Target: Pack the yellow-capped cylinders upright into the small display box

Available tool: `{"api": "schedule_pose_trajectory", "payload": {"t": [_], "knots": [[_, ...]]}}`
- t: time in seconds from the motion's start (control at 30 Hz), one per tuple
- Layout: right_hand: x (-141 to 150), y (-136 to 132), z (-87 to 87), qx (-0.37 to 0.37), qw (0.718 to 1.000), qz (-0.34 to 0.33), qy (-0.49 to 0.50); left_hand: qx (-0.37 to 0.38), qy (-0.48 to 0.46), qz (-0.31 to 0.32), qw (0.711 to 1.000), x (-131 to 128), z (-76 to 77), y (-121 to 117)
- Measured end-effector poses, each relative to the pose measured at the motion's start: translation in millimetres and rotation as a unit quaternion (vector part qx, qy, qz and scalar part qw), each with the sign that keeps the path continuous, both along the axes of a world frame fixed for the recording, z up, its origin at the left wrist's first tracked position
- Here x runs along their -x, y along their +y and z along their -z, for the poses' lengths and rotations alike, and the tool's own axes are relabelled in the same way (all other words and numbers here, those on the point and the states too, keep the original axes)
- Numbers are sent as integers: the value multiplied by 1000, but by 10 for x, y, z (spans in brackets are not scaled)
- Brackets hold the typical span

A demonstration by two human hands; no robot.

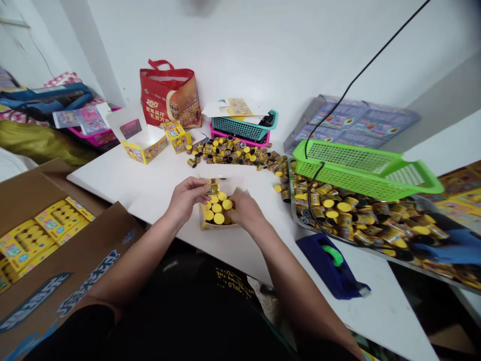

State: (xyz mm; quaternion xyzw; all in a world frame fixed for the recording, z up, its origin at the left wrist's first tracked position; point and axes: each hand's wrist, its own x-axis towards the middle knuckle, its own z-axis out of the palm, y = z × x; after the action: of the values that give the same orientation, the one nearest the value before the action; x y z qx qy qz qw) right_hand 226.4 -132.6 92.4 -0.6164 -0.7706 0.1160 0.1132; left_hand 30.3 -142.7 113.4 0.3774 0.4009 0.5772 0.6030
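Observation:
A small box [205, 224] stands on the white table before me, packed with small canisters [217, 207] whose round yellow lids face up. My left hand [185, 200] is at the box's left side, thumb and fingers pinching a small yellow-labelled canister [213, 188] above the far rows. My right hand [246, 208] reaches over the right wall, fingers curled down among the canisters. What those fingertips grip is hidden. Behind the box lies a heap of loose canisters [229, 149].
At right, a metal tray [293, 200] of canisters carries a green basket [356, 170]; a blue glove-like shape [451, 245] reaches in. A tape dispenser [332, 265] sits nearby. Further back are an open box [145, 150] and red bag [169, 98]. A carton [93, 281] stands left.

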Motion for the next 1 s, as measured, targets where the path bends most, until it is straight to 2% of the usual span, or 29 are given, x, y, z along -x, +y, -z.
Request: {"api": "schedule_pose_trajectory", "payload": {"t": [0.07, 0.13, 0.27, 0.33, 0.4, 0.43, 0.47, 0.5, 0.57, 0.63, 0.67, 0.73, 0.77, 0.8, 0.87, 0.93, 1.0], "knots": [[27, 16, 6, 34, 999, -5, 12, 7, -9, -1, 1000, -3, 8, -25], [4, 16, 3, 62, 996, 5, 66, 10, -17, 5, 1000, -9, 8, -42], [-121, -73, -72, 26, 978, 40, 204, 11, -20, 34, 999, -77, 10, -68], [-160, -155, -140, 18, 947, -7, 320, 7, -18, 56, 998, -150, 9, -86], [-176, -232, -211, 37, 895, -74, 438, -3, -13, 90, 996, -235, -1, -115], [-183, -261, -243, 42, 875, -91, 473, -8, -6, 113, 993, -272, -9, -133], [-195, -281, -272, 36, 868, -90, 488, -13, 6, 135, 991, -300, -18, -151], [-214, -293, -297, 22, 875, -76, 477, -20, 22, 147, 989, -315, -25, -165], [-266, -299, -332, -20, 924, -37, 380, -47, 65, 117, 990, -294, -19, -173], [-301, -291, -341, -46, 977, -15, 209, -84, 100, 7, 991, -208, 30, -133], [-298, -287, -333, -43, 992, -16, 119, -98, 107, -63, 987, -146, 73, -91], [-251, -282, -294, -14, 999, -32, -11, -104, 110, -185, 971, -6, 193, 31], [-214, -284, -268, 5, 998, -44, -42, -95, 116, -224, 963, 63, 265, 106], [-181, -288, -243, 21, 997, -57, -51, -82, 139, -239, 957, 125, 341, 187], [-157, -300, -200, 38, 996, -79, -14, -56, 220, -219, 949, 217, 492, 347], [-225, -292, -173, 28, 994, -81, 74, -46, 300, -175, 937, 252, 621, 494], [-377, -229, -144, -21, 981, -45, 188, -58, 338, -148, 928, 232, 716, 627]]}}
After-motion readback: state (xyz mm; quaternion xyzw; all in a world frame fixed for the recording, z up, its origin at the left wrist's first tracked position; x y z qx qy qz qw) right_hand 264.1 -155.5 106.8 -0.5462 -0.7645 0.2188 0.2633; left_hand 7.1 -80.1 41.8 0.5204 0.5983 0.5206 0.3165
